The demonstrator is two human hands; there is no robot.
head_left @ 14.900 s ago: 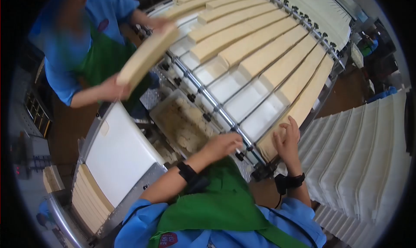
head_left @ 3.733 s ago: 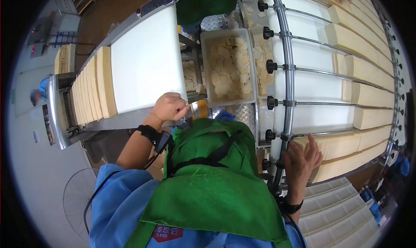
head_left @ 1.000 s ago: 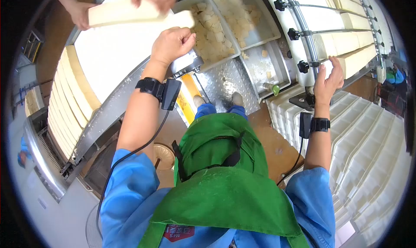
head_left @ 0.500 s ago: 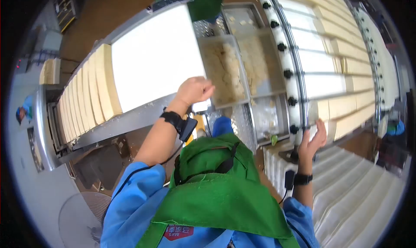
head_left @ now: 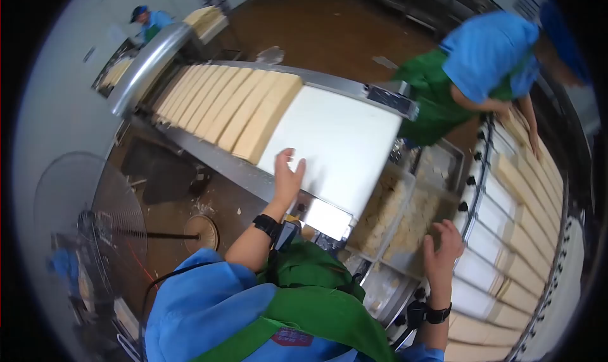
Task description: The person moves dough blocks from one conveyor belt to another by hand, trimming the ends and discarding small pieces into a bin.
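Left hand [head_left: 288,175]: open, fingers [head_left: 290,159] straight and slightly spread, holding nothing. Fingertips lie over the near edge of the white conveyor belt [head_left: 342,134]; I cannot tell whether they touch it.

Nearest cream slab [head_left: 269,118]: on the belt, up and to the left of the left fingers, near but apart. It is the last in a tight row of slabs [head_left: 209,96] lying side by side and running away from the fingers toward the far end of the belt.

Right hand [head_left: 442,251]: open, fingers [head_left: 451,232] spread, palm empty. The fingertips are at the right rim of the scrap tray [head_left: 415,219], which is full of pale broken pieces. A second tray of scraps [head_left: 383,210] sits just left of it, between the two hands.

To the right of the right fingers is a rod conveyor [head_left: 506,235] carrying more slabs in separate lanes.

Beyond both hands, a co-worker in blue shirt and green apron [head_left: 468,64] bends over that conveyor.
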